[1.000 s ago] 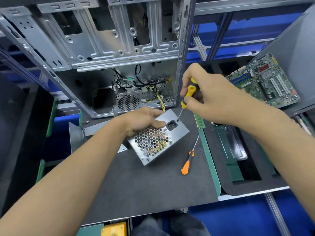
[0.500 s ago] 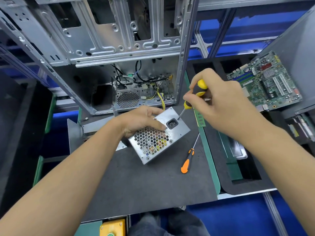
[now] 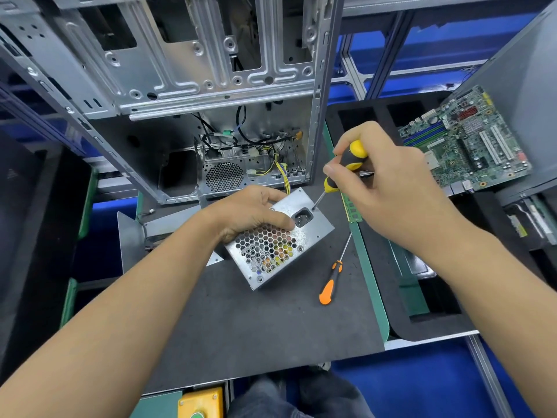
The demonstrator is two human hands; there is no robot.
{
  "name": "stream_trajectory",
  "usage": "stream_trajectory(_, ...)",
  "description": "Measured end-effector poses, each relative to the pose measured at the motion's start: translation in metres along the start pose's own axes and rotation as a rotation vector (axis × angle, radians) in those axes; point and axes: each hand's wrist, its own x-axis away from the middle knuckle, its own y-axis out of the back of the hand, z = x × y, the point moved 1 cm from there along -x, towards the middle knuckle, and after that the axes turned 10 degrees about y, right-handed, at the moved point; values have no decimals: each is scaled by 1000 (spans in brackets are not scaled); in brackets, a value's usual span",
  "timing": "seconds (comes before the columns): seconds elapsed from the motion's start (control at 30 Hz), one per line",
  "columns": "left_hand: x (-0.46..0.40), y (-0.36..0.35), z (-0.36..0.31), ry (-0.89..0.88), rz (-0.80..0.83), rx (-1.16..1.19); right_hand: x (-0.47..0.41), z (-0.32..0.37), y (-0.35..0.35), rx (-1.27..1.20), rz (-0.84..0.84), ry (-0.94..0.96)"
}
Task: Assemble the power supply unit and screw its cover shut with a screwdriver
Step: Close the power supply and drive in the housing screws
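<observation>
Mat visible; screwdriver tip perhaps on screw.

PSU: bare sheet metal, dull silver, perforated honeycomb grille. Mat under it: matt dark grey, faintly grainy. Screwdriver above PSU: glossy yellow-black plastic grip, metal shaft. Case behind PSU: stamped, lightly shiny metal.

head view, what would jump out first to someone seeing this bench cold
At the centre, the left hand steadies a silver power supply unit on the dark mat while the right hand sets a yellow-and-black screwdriver to it beside the socket. Behind stands an open computer case; an orange screwdriver lies spare nearby.
</observation>
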Motion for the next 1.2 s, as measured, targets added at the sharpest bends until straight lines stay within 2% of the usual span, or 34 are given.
stream_trajectory(0.17,-1,-1,-2,19,-28,-26,4,2,1,-85,-212,26)
stream_trajectory(0.47,3,1,-1,34,7,46,18,-3,1,-243,-292,-80)
stream_trajectory(0.8,0,2,1,19,-19,40,26,-1,-10,-351,-274,-131)
stream_trajectory(1.2,-1,1,0,34,-50,29,36,-2,-23,-316,-271,-119)
